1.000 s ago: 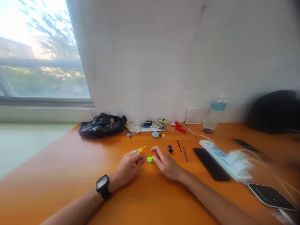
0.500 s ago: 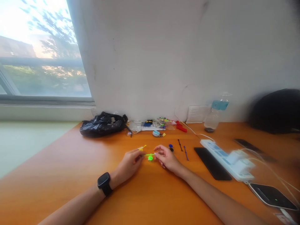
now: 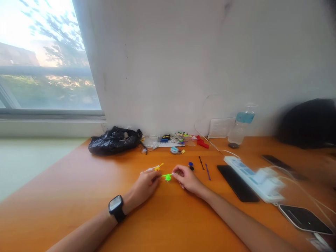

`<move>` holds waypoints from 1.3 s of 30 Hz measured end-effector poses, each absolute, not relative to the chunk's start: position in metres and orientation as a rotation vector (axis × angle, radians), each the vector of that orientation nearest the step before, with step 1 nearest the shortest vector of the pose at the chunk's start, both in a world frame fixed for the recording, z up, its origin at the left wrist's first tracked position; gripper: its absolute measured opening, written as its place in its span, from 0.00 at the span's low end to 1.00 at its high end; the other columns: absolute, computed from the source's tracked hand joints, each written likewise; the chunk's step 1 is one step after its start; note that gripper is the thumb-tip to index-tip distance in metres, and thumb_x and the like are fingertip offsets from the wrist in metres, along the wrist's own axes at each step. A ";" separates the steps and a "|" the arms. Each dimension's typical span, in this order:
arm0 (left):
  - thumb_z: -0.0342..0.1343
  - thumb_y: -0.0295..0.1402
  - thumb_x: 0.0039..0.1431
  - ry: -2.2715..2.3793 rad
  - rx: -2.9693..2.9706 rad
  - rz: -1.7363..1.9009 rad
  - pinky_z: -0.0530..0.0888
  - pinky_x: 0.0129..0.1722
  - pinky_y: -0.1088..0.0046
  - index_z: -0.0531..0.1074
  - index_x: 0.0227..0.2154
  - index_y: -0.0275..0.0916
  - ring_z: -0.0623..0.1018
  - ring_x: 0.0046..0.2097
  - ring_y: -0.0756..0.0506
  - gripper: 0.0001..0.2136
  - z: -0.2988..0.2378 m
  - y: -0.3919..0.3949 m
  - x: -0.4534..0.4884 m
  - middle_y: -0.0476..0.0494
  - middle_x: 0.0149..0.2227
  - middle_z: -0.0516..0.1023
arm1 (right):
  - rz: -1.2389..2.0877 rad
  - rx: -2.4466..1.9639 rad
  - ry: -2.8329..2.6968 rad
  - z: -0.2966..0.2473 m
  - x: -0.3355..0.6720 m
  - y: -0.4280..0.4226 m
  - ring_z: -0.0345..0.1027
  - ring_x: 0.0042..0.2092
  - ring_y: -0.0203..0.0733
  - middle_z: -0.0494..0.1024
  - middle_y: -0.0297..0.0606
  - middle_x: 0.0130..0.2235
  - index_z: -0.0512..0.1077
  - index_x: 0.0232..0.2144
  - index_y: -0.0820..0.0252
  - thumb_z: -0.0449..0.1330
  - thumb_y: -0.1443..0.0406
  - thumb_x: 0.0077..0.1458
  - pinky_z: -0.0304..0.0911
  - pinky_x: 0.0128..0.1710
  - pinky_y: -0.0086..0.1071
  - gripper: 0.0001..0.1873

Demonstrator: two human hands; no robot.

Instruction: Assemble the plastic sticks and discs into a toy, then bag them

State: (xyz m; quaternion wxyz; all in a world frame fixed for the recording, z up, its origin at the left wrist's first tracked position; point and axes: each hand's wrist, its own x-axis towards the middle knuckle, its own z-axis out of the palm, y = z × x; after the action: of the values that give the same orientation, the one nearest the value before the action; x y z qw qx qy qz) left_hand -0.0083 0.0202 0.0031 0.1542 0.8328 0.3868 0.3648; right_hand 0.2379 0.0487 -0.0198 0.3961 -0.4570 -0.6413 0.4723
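Observation:
Between my hands is a small bright green plastic piece (image 3: 168, 177), a thin bar with a round disc below its middle. My left hand (image 3: 147, 182) pinches the bar's left end. At the right end, the fingertips of my right hand (image 3: 187, 178) are closed on the same bar. Just beyond my left hand lies a yellow piece of similar shape (image 3: 157, 168), partly hidden. Right of my right hand are a blue disc (image 3: 190, 164), a black disc (image 3: 191, 168), a black stick (image 3: 201, 163) and a purple-blue stick (image 3: 208, 172).
A black plastic bag (image 3: 115, 141), a pile of small coloured parts (image 3: 168, 140) and a red piece (image 3: 202, 142) lie along the wall. On the right are a dark flat slab (image 3: 236, 183), a white power strip (image 3: 246, 176) with cables, a phone (image 3: 306, 218) and a bottle (image 3: 240, 127).
The green bar has tilted slightly, and its disc looks turned. Both hands keep hold of its ends with small finger shifts. The watch screen on my left wrist has lit up.

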 end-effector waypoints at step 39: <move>0.49 0.22 0.67 0.780 2.571 0.807 0.73 0.52 0.64 0.71 0.51 0.45 0.76 0.51 0.42 0.15 0.024 0.004 -0.001 0.42 0.51 0.78 | 0.836 -1.189 -1.893 -0.013 0.237 0.047 0.64 0.32 0.39 0.75 0.34 0.31 0.73 0.31 0.60 0.63 0.60 0.59 0.59 0.33 0.32 0.09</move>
State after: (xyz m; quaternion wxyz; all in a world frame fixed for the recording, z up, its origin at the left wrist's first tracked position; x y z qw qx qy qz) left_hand -0.0009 0.0041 0.0244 0.1674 0.9035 0.2742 0.2838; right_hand 0.2367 0.0471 -0.0131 0.3687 -0.4630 -0.7373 0.3257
